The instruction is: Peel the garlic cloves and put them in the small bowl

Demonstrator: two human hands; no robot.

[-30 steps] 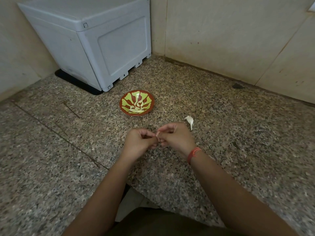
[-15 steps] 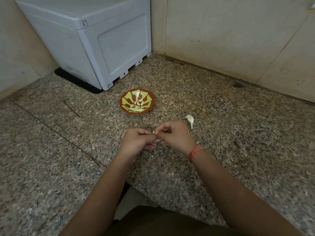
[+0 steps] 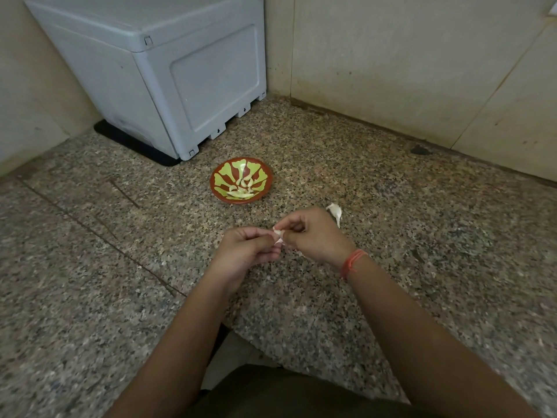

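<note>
Both forearms are reaching forward from the lower edge of the view and converging over the middle of the speckled stone surface (image 3: 422,242). The left hand (image 3: 244,251) is sitting knuckles-up with its fingers curled inward; thumb and fingertips are pinching the garlic clove (image 3: 278,235) from the left. The right hand (image 3: 313,236) is meeting it from the other side, fingers bent, also pinching the clove. The two hands are touching at the fingertips, held just above the stone. An orange thread band (image 3: 352,262) is circling the right wrist.

The small bowl (image 3: 223,176) is sitting beyond the hands, slightly left, apart from them. A grey plastic box (image 3: 180,79) is standing in the far left corner against the wall (image 3: 407,70). A second clove (image 3: 335,212) is lying on the stone just beyond the right hand, partly hidden by its knuckles.

The held clove is showing only as a small pale piece with whitish-pink papery skin between the fingertips; most of it is being covered by the fingers. The bowl, red-brown with a yellow-green pattern, is holding several peeled cloves (image 3: 242,191), pale and smooth. The second clove is wearing its white skin.
</note>
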